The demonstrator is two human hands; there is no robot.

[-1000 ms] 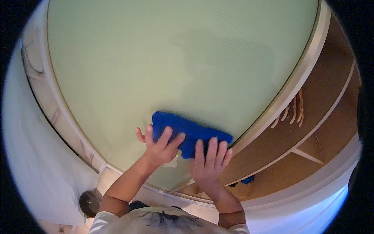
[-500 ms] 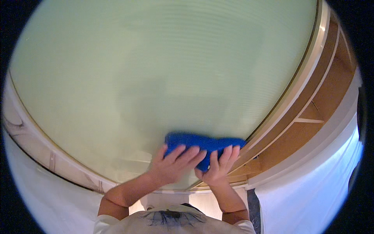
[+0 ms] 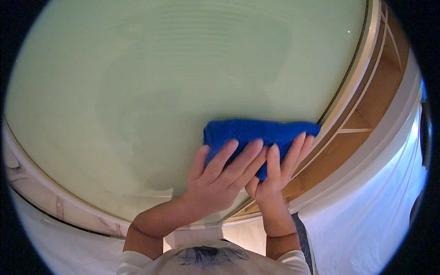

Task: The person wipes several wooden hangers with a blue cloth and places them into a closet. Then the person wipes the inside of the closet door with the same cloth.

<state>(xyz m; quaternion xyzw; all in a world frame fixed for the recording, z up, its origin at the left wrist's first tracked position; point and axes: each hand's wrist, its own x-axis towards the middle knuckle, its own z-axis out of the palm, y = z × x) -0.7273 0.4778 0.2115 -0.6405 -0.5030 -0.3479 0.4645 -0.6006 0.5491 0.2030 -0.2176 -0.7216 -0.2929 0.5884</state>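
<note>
- Your left hand (image 3: 215, 181) lies flat on the blue cloth (image 3: 259, 137), fingers spread and stretched forward, palm pressing the cloth's lower left part rather than gripping it.
- Your right hand (image 3: 275, 172) sits just beside the left one, touching it at the thumb side — its fingers (image 3: 293, 149) are also laid out flat over the cloth's right half, nothing pinched between them.
- The blue cloth is folded into a long bar and lies across the pale green panel (image 3: 160, 91), near that panel's lower right edge; its right end reaches almost to the pale frame (image 3: 348, 96) that borders the panel.
- The panel fills most of the view and shows faint curved streaks on its surface.
- Beyond the frame, to the right, you can see a wooden shelf unit (image 3: 366, 105) with thin white dividers.
- White sheeting (image 3: 366, 220) hangs at the lower right, and more of it shows at the lower left below the panel's frame.
- Your forearms come in from the bottom edge, above the white shirt (image 3: 211, 261) with a dark print — both bare to the elbow.
</note>
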